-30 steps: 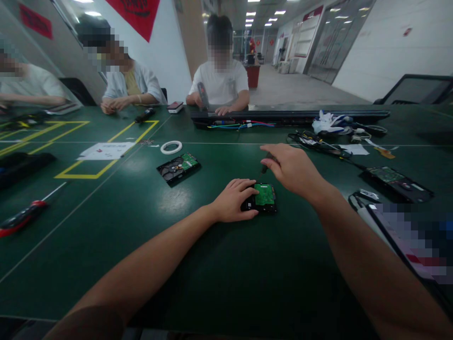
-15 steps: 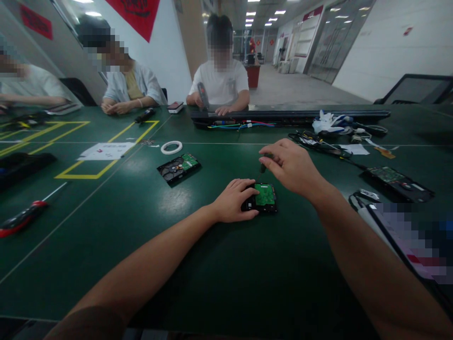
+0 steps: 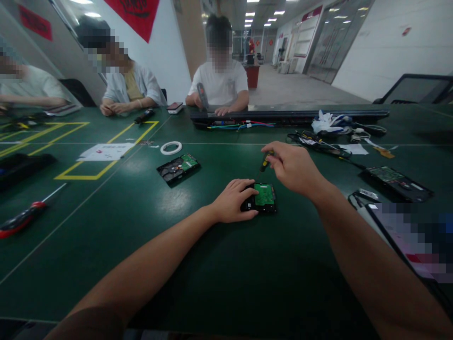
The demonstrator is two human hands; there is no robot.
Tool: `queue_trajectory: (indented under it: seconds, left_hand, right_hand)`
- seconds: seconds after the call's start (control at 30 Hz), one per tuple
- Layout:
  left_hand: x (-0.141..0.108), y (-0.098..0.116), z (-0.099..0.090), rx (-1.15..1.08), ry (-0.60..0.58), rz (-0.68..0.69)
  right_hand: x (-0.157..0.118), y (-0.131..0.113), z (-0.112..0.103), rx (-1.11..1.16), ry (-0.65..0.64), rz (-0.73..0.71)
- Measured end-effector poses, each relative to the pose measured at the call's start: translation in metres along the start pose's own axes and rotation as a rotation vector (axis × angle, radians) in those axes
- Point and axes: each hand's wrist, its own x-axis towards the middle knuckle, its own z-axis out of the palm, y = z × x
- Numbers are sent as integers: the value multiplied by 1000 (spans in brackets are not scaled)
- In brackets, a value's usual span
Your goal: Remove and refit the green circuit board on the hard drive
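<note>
A hard drive with a green circuit board (image 3: pixel 264 194) lies on the dark green table (image 3: pixel 198 264). My left hand (image 3: pixel 235 200) rests on its left part, fingers spread over the black casing and the board's edge. Above the drive's far edge, my right hand (image 3: pixel 292 167) pinches a small screwdriver (image 3: pixel 265 162) with a yellow and black handle. The thin shaft slants down toward the far left edge of the board; whether its tip touches is too small to tell.
A second hard drive (image 3: pixel 179 168) and a white tape ring (image 3: pixel 171 148) lie left. At far left is a red-black screwdriver (image 3: pixel 24 218). Another drive (image 3: pixel 396 183), cables (image 3: pixel 318 144) and a tablet-like device (image 3: pixel 399 236) lie right. People sit across behind a long black panel (image 3: pixel 290 116).
My right hand has shifted slightly right and down, and more of the screwdriver's yellow handle shows. My left hand stays on the drive.
</note>
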Motion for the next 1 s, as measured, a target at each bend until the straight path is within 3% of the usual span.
queue_trajectory:
  seconds: [0.43, 1.0]
  left_hand:
    - [0, 0, -1, 12, 7, 14]
    - [0, -1, 0, 29, 11, 23]
  right_hand:
    - [2, -5, -3, 33, 21, -29]
    - [1, 7, 3, -53, -62, -129]
